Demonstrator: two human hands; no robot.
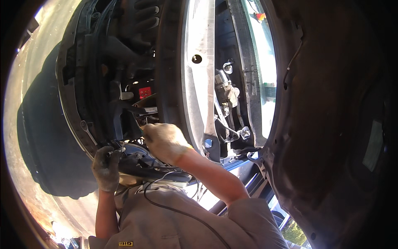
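My right hand [166, 142], in a pale work glove, reaches into the engine bay with its fingers closed. A bit of green shows at its fingertips; the rest of what it grips is hidden. At the front edge of the bay, my left hand [105, 169], gloved too, is closed with the fingers curled. Something small, dark and metallic shows at its fingers, too small to name. Just beyond that hand a combination wrench [88, 131] lies on the front panel. Between my hands are the back of a headlight [139, 154] and some wiring.
A raised hood [327, 103] fills the right side. A pale metal panel [200, 95] crosses the bay, with a wiper motor [227, 89] beyond it. A red block [144, 92] sits deep in the bay. A dark cable [182, 208] runs across my shirt.
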